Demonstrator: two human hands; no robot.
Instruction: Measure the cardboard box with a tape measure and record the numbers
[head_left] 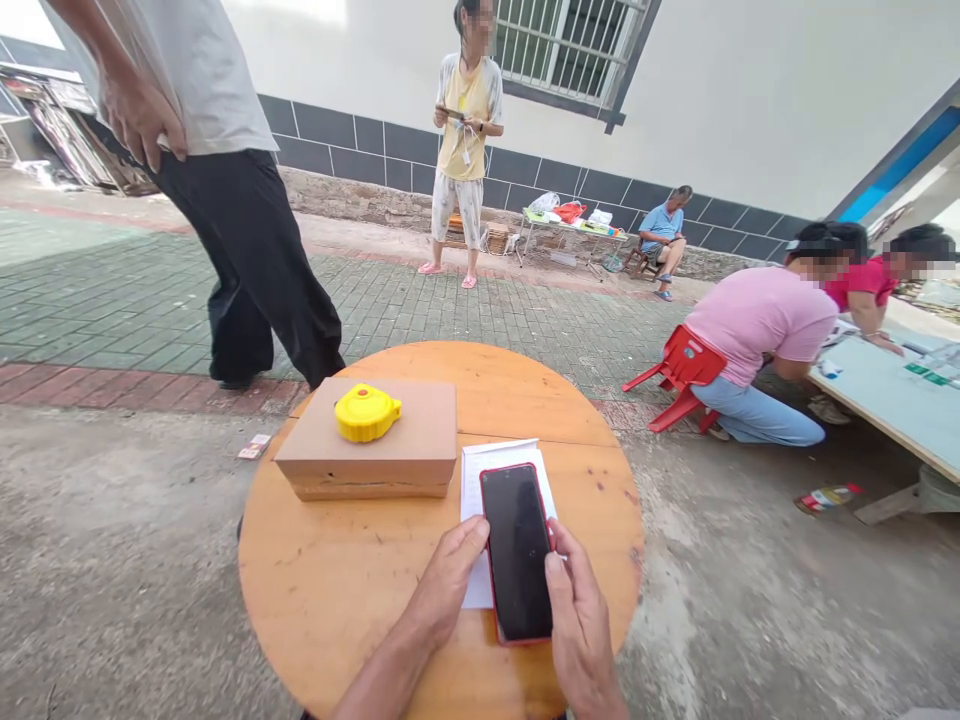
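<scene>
Both my hands hold a smartphone (517, 555) with a dark screen and a red case edge, above the round wooden table. My left hand (450, 575) grips its left edge, thumb on the side. On the right edge my right hand (581, 610) closes with thumb and fingers. White paper (474, 590), with faint marks on it, lies beneath the phone and is partly hidden by it. Left of the paper stands a closed brown cardboard box (420, 430). A yellow tape measure (366, 412) rests on top of the box.
The round table (315, 590) stands on concrete. Close by at the left is a person in black trousers (255, 260). At right, a person in pink (765, 320) sits on a red chair (686, 365) beside another table (892, 395). Someone in yellow (463, 140) stands farther back.
</scene>
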